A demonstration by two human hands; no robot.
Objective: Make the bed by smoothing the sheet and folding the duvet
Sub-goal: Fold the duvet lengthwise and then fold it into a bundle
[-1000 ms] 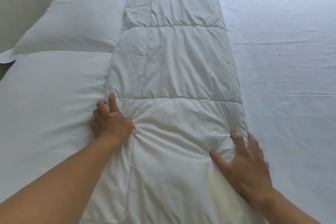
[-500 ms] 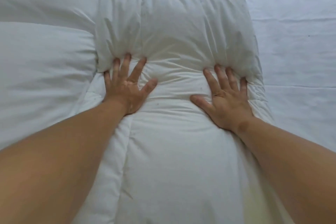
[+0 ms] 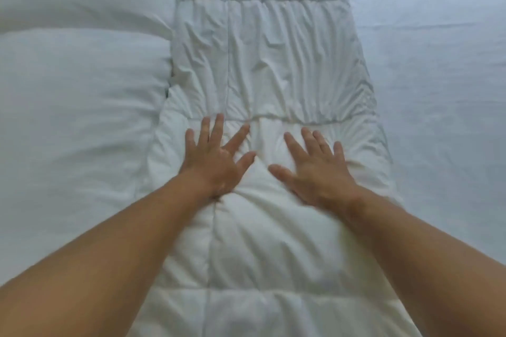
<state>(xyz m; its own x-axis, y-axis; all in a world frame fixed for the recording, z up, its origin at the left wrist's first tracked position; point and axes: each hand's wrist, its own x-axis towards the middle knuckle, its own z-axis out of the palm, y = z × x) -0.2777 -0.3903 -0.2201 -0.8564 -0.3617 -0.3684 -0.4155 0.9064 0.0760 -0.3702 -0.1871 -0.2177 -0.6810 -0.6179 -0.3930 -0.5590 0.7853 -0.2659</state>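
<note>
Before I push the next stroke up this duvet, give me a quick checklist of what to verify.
1. Left hand flat on the duvet, fingers spread: ok.
2. Right hand flat beside it, apart from the left: ok, slightly blurred.
3. Duvet folded into one long strip: ok.
4. Panel ahead of the hands smooth: not ok, creased.
5. Sheet to the right smooth: ok, faint fold lines only.
6. Strip's far end straight: cannot tell, out of frame.

white pillows [image 3: 76,117] at left, soft even light
</note>
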